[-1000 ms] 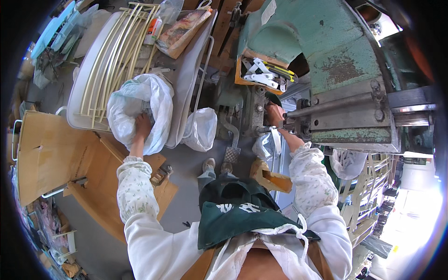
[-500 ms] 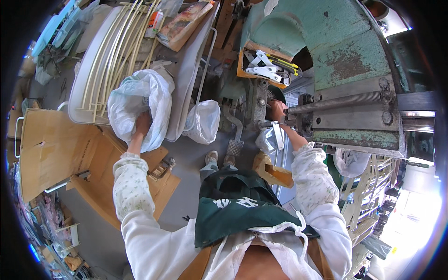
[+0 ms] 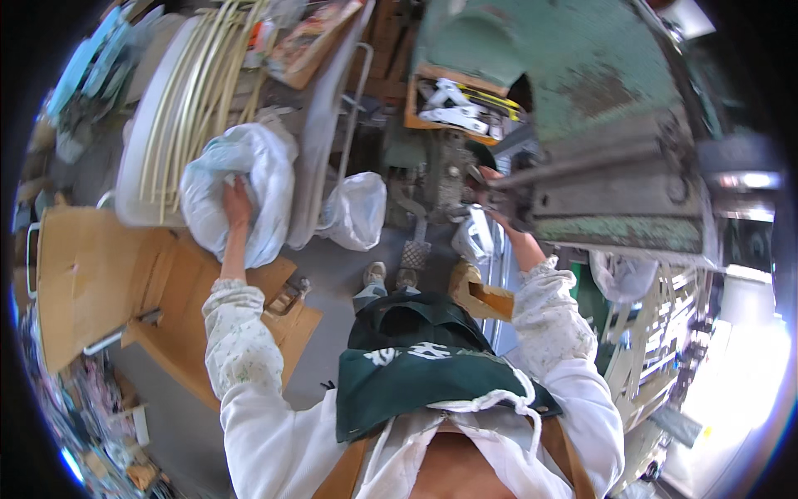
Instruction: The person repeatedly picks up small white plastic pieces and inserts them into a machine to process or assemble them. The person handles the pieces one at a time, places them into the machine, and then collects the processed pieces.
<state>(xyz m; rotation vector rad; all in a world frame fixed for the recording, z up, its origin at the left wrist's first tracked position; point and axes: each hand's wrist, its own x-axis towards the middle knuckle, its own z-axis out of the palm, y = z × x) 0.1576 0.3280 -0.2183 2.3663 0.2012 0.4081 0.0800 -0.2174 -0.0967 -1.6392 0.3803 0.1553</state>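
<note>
With the right hand (image 3: pixel 503 220) half hidden behind the thick grey steel rod (image 3: pixel 582 169) of the green-painted metal machine (image 3: pixel 565 50), fingers could be nipped should anything shift while the left hand (image 3: pixel 237 204) rummages inside the crumpled white plastic bag (image 3: pixel 272 179), neither grip readable from here.

2 arms (image 3: pixel 241 337) extended | left fingers (image 3: pixel 233 196) forward | right fingers (image 3: pixel 489 173) half-hidden

I'm looking into a workshop. What tells me is the big green machine (image 3: pixel 603 41), its paint worn dark in patches, and the foot pedal (image 3: pixel 416 254) near it. I also see a box (image 3: pixel 411 104) of white parts (image 3: pixel 453 104) with a yellow tool (image 3: pixel 503 104), many pale rods (image 3: pixel 184 100) on a tray (image 3: pixel 130 166), and an open carton (image 3: pixel 83 274).
</note>
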